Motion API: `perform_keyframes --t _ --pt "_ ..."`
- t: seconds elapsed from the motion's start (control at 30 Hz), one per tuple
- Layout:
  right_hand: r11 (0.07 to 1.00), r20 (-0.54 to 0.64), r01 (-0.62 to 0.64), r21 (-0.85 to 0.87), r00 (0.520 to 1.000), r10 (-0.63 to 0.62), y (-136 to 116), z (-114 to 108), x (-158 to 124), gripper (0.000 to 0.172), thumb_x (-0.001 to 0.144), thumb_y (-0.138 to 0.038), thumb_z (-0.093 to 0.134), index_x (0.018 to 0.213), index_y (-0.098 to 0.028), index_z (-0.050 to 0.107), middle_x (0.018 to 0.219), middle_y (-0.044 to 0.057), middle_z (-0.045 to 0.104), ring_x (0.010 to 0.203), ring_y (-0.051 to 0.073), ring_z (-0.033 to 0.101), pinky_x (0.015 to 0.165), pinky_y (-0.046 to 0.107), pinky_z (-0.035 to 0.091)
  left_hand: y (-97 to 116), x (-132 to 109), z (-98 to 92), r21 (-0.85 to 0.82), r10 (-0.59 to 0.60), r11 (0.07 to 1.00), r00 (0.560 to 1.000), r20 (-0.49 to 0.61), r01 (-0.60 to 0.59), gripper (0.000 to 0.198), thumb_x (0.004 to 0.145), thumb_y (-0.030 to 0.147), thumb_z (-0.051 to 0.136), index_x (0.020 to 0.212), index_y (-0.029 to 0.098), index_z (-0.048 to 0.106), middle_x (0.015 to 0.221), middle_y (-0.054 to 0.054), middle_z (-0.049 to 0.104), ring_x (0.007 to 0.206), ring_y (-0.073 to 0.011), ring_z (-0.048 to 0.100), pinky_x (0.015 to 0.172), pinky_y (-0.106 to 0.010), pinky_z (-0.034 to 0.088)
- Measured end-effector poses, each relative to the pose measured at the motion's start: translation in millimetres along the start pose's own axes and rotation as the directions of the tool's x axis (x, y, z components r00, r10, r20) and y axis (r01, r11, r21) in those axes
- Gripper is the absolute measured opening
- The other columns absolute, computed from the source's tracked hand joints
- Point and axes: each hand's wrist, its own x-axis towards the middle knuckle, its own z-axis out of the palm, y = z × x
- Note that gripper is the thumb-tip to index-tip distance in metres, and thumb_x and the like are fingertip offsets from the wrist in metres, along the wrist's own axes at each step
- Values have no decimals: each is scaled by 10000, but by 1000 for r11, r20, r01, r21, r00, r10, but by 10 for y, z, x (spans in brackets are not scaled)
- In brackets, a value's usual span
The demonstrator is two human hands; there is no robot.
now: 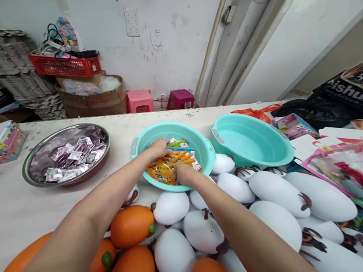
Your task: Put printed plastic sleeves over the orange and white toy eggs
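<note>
Both my hands reach into a teal plastic basin point(206, 147) that holds several small colourful packets point(167, 165), mostly orange and green. My left hand point(157, 147) lies on the packets at the basin's far side, fingers curled over them. My right hand point(183, 173) is at the near side, fingers closed down into the packets; what they pinch is hidden. Below my arms lies a heap of white egg-shaped shells point(171, 207) and orange ones point(131, 225).
A second, tilted teal basin point(250, 139) stands to the right. A steel pan point(34, 151) with small silver sachets sits at the left. Toy boxes and pink packaging point(350, 170) crowd the right edge. Cartons, a red basket point(64, 66) and pink stools stand by the wall.
</note>
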Motion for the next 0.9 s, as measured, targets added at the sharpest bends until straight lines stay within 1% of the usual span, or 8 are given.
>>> perform_keyframes --t 0.17,0.27,0.33,0.43,0.63,0.73,0.83,0.9 --pt "1000 57 0 -21 998 1 -2 -1 -6 342 648 -76 695 976 -161 740 921 119 721 908 309 671 819 377 521 80 -464 56 92 121 988 992 45 -124 471 813 459 556 1192 180 561 1191 -152 609 1130 -327 544 922 -420 437" --pt "999 62 5 -33 998 -3 -13 -10 -16 329 672 -103 687 984 -187 743 945 106 726 923 297 677 837 356 523 84 -585 114 111 155 980 981 116 -168 379 788 303 581 1148 185 592 1069 -124 678 1009 -290 624 843 -367 485" --pt "999 62 3 -32 998 -1 -13 -18 -27 299 672 -122 696 957 -197 749 920 95 730 899 286 683 823 342 530 90 -568 140 122 147 979 980 131 -163 341 753 226 591 1089 199 637 1046 -110 694 992 -282 641 816 -346 499" --pt "1000 55 -12 -23 998 14 0 -16 -31 276 654 -128 713 920 -188 750 877 94 731 854 279 687 789 338 537 124 -490 165 137 112 982 982 150 -133 267 707 221 639 965 187 698 965 -118 713 931 -297 665 765 -346 521" --pt "999 19 -19 35 1000 18 18 51 -2 306 594 -93 731 890 -173 740 917 107 726 854 285 679 756 335 527 176 -544 205 145 106 982 989 100 -120 278 766 142 559 998 166 711 1027 -157 703 1043 -296 636 867 -352 504" --pt "995 -22 12 101 1000 -10 -10 29 -51 196 629 -70 682 793 -160 741 843 95 728 802 253 680 708 294 515 183 -577 202 101 120 986 987 104 -131 231 731 177 619 932 196 732 966 -124 724 1008 -301 650 864 -363 509" --pt "977 -76 72 202 995 -58 26 -113 -182 121 705 -101 642 710 -178 736 762 40 727 744 189 676 670 232 499 173 -533 110 15 98 995 994 54 -99 233 696 170 652 908 209 742 942 -103 733 1000 -310 655 865 -376 509" --pt "961 -152 110 253 986 -72 150 -268 -293 150 776 -139 602 779 -186 745 841 20 737 814 162 672 735 210 494 113 -487 -44 -48 53 997 999 -11 -53 272 742 197 622 993 192 728 962 -107 731 978 -311 662 837 -380 518"
